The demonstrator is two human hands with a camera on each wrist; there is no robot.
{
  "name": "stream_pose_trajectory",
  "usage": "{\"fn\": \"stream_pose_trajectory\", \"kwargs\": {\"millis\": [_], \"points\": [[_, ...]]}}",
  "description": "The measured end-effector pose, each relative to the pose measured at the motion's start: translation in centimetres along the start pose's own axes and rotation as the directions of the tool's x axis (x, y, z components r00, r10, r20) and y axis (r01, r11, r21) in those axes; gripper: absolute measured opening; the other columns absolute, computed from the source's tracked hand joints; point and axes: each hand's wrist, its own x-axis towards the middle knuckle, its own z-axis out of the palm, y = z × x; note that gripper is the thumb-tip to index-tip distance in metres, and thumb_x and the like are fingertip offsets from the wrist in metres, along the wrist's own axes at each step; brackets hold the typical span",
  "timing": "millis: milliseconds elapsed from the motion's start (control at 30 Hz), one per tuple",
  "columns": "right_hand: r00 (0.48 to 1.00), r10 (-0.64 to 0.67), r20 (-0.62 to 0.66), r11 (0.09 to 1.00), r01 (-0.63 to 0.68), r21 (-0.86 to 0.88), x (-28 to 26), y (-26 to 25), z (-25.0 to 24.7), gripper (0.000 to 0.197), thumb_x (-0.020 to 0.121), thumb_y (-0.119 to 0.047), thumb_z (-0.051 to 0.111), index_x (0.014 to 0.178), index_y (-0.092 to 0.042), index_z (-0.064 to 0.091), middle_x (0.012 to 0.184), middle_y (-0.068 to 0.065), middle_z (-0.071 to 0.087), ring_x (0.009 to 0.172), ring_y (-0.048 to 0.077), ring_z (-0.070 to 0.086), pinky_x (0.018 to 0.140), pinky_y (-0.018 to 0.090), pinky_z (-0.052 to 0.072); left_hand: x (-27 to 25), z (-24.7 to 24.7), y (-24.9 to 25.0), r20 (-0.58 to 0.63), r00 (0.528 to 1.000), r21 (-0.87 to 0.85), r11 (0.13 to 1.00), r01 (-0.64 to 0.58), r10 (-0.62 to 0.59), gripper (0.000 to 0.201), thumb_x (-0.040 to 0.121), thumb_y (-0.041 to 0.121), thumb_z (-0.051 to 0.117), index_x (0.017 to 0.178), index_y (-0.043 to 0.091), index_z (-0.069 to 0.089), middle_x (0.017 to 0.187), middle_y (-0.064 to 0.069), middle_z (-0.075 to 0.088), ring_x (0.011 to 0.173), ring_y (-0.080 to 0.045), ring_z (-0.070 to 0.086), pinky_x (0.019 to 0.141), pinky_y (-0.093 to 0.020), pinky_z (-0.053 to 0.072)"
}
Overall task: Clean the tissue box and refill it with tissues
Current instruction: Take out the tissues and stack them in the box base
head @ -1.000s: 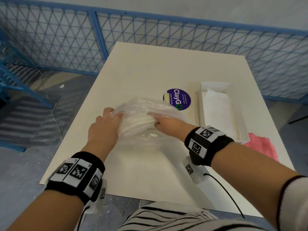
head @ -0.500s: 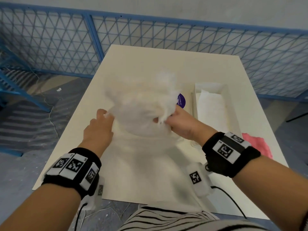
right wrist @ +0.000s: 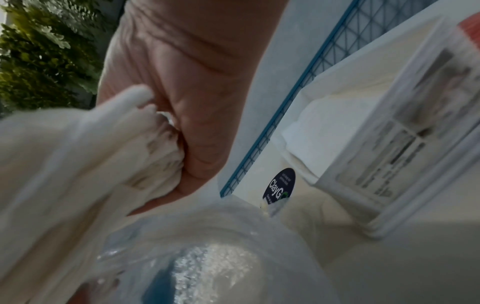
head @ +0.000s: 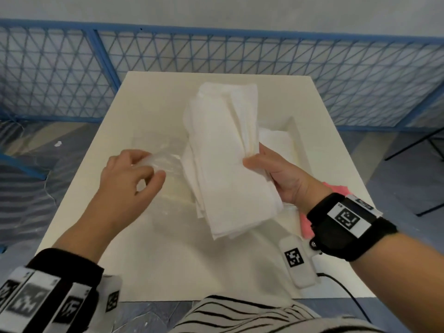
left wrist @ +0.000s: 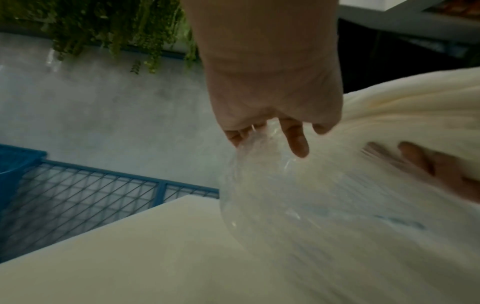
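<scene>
Right hand (head: 281,175) grips the tissue stack (head: 225,155) lengthwise, pointing away over the table (head: 168,260). Left hand (head: 127,179) pinches the clear wrapper (head: 165,162) just left of it. The sticker (right wrist: 279,186) beside the tissue box (right wrist: 389,144) reads "ClayG".

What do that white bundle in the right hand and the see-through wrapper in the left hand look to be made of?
White bundle: soft matte tissue paper, judging by its many thin folded layers that droop.
See-through wrapper: thin glossy plastic film, clear, crinkled, catching highlights.
Tissue box: seemingly rigid smooth white plastic, though blur leaves it uncertain.
</scene>
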Motion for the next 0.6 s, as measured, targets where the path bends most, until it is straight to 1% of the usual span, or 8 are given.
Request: {"fn": "stream_pose_trajectory", "kwargs": {"millis": [67, 167, 267, 333, 400, 433, 533, 600], "points": [[1.0, -0.015, -0.001, 0.999, 0.015, 0.036, -0.7, -0.4, -0.5, 0.043, 0.076, -0.006, 0.051, 0.117, -0.02, 0.057, 0.099, 0.004, 0.071, 0.087, 0.02, 0.068, 0.079, 0.034, 0.057, 0.8, 0.2, 1.8, -0.075, 0.997, -0.008, 0.999, -0.034, 0.033, 0.059, 0.084, 0.055, 0.038, 0.066, 0.007, 0.067, 0.106, 0.002, 0.046, 0.098, -0.016, 0.036, 0.089, -0.029, 0.026], [1.0, -0.019, -0.021, 0.997, 0.021, 0.075, -1.4, -0.6, -1.1, 0.044, 0.075, -0.005, 0.05, 0.116, -0.02, 0.057, 0.095, 0.003, 0.071, 0.083, 0.019, 0.069, 0.076, 0.034, 0.057, 2.3, 1.5, 2.6, -0.06, 0.995, 0.19, 0.98, -0.064, 0.076, 0.036, 0.086, 0.029, 0.063, 0.057, 0.012, 0.053, 0.106, -0.012, 0.056, 0.094, -0.032, 0.048, 0.082, -0.036, 0.033], [1.0, 0.002, -0.02, 0.992, 0.0, 0.127, -1.9, -0.7, -1.8, 0.048, 0.075, -0.004, 0.047, 0.119, -0.021, 0.056, 0.098, 0.007, 0.069, 0.085, 0.023, 0.068, 0.078, 0.038, 0.056, 2.4, 2.0, 2.1, 0.136, 0.991, 0.367, 0.93, -0.034, -0.018, 0.033, 0.082, 0.031, 0.068, 0.056, 0.019, 0.052, 0.127, -0.007, 0.051, 0.108, -0.033, 0.046, 0.087, -0.04, 0.035], [1.0, 0.014, -0.016, 0.988, -0.011, 0.155, -2.3, -0.7, -2.3, 0.048, 0.076, -0.004, 0.046, 0.119, -0.02, 0.056, 0.098, 0.008, 0.068, 0.084, 0.024, 0.067, 0.079, 0.04, 0.055, 1.9, 1.9, 1.2, 0.333, 0.931, 0.409, 0.913, 0.001, -0.15, 0.028, 0.082, 0.04, 0.065, 0.058, 0.028, 0.058, 0.143, 0.005, 0.037, 0.122, -0.027, 0.037, 0.096, -0.038, 0.031], [0.999, 0.021, -0.035, 0.986, -0.015, 0.163, -2.5, -0.7, -2.9, 0.045, 0.076, -0.005, 0.047, 0.117, -0.019, 0.057, 0.095, 0.007, 0.069, 0.082, 0.024, 0.068, 0.077, 0.039, 0.055, 1.6, 0.7, 0.4, 0.49, 0.83, 0.294, 0.947, 0.133, -0.269, 0.025, 0.078, 0.044, 0.067, 0.059, 0.027, 0.067, 0.147, 0.011, 0.032, 0.125, -0.023, 0.037, 0.1, -0.038, 0.03], [0.998, 0.025, -0.049, 0.986, -0.016, 0.165, -2.6, -0.7, -3.1, 0.043, 0.076, -0.006, 0.047, 0.116, -0.019, 0.057, 0.093, 0.006, 0.07, 0.081, 0.023, 0.068, 0.076, 0.038, 0.056, 1.4, 0.0, 0.3, 0.499, 0.823, 0.169, 0.962, 0.215, -0.271, 0.03, 0.072, 0.05, 0.069, 0.06, 0.022, 0.07, 0.144, 0.012, 0.037, 0.119, -0.021, 0.044, 0.097, -0.038, 0.032], [0.998, 0.017, -0.06, 0.986, -0.007, 0.165, -2.8, -1.1, -3.1, 0.035, 0.08, -0.006, 0.048, 0.112, -0.016, 0.056, 0.085, 0.003, 0.072, 0.074, 0.019, 0.07, 0.069, 0.033, 0.058, 1.9, -1.9, 2.2, 0.229, 0.944, -0.183, 0.942, 0.281, -0.237, 0.055, 0.06, 0.072, 0.059, 0.083, 0.024, 0.071, 0.115, 0.009, 0.062, 0.089, -0.012, 0.06, 0.085, -0.036, 0.041], [0.998, 0.005, -0.063, 0.987, 0.005, 0.16, -2.7, -1.6, -2.8, 0.024, 0.088, -0.003, 0.043, 0.105, -0.014, 0.056, 0.074, 0.001, 0.072, 0.066, 0.015, 0.07, 0.061, 0.028, 0.058, 2.5, -2.2, 5.0, 0.243, 0.948, -0.358, 0.89, 0.284, -0.205, 0.078, 0.054, 0.085, 0.044, 0.096, 0.024, 0.068, 0.097, 0.006, 0.071, 0.086, -0.01, 0.065, 0.085, -0.033, 0.045]]}}
